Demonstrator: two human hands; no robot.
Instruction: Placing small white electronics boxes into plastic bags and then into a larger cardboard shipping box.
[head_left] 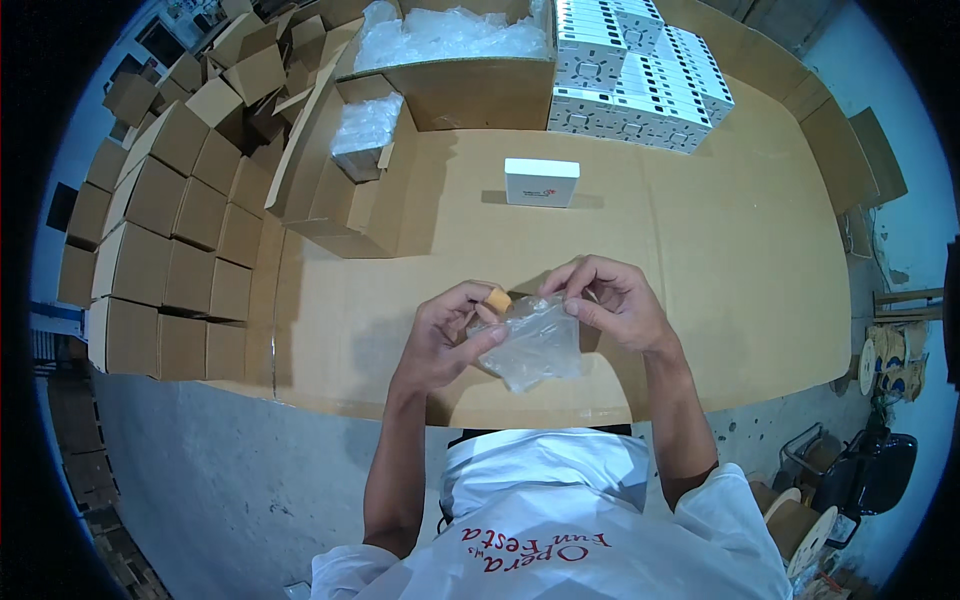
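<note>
The clear plastic bag (535, 345) is crumpled and see-through, hanging open-mouthed between your hands just above the table's (740, 260) near edge. A small tan block (497, 300) sits at its mouth. Your left hand (447, 335) pinches block and bag; your right hand (612, 298) grips the bag's rim. At twelve o'clock stands a small white box (541, 182).

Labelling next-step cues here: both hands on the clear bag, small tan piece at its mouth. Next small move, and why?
Probably push the small tan piece down into the clear plastic bag. The piece sits at the bag's top edge by the left hand fingertips, while the right hand pinches the bag's upper edge. Whether the mouth is fully open I cannot tell.
</note>
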